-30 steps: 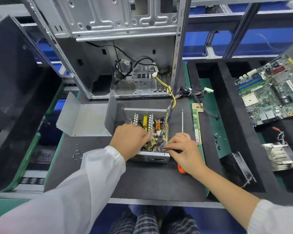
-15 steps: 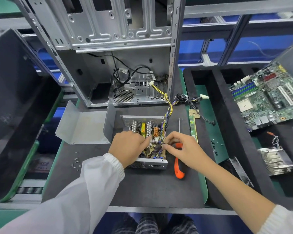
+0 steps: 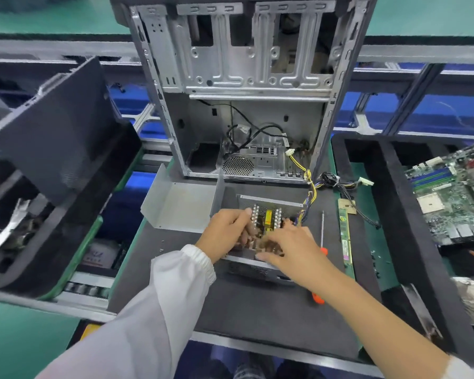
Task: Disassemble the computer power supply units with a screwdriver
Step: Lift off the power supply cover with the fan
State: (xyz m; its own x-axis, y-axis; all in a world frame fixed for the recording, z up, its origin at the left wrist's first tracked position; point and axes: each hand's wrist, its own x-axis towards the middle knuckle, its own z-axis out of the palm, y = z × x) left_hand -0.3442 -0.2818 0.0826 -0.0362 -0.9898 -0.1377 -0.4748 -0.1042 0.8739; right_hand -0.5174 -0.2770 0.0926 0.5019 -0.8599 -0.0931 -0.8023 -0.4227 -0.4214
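The open power supply unit [image 3: 270, 205] sits on the dark mat, its circuit board with heat sinks and a yellow part exposed. My left hand [image 3: 226, 233] reaches into its left side, fingers curled over the left heat sink and board. My right hand [image 3: 288, 248] covers the near right of the board, fingers curled down onto it. The orange-handled screwdriver [image 3: 322, 228] lies on the mat just right of the unit, its handle partly hidden under my right forearm. The picture is blurred around the fingers.
The unit's removed metal cover [image 3: 181, 209] lies to the left. An empty computer case [image 3: 246, 77] stands behind, with a cable bundle [image 3: 311, 184] running to the unit. A memory stick [image 3: 345, 239] lies right of the screwdriver. A motherboard [image 3: 454, 198] rests in the right tray. Loose screws [image 3: 375, 258] lie nearby.
My right hand moved left from the screwdriver's handle onto the circuit board. My left hand shifted deeper into the unit. The screwdriver stays on the mat.
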